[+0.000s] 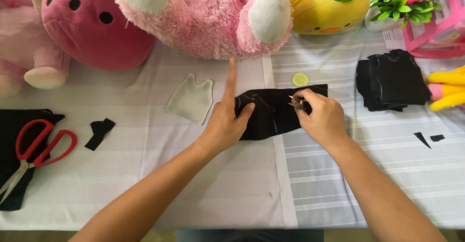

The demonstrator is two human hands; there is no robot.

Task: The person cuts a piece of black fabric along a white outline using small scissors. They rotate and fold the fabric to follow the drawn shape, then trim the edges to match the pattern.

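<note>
Both hands [225, 123] [322, 118] press black fabric [271, 113]; right perhaps pinches chalk.

You're at a home craft spot, a small sewing setup. Your bench [145, 184] wears a striped cloth and carries red scissors [38, 142], a stack of black fabric pieces [391, 79] and plush toys [203, 14].

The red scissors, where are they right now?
In the head view, the red scissors lie at the far left of the table, on a piece of black cloth, well away from the left hand.
</note>
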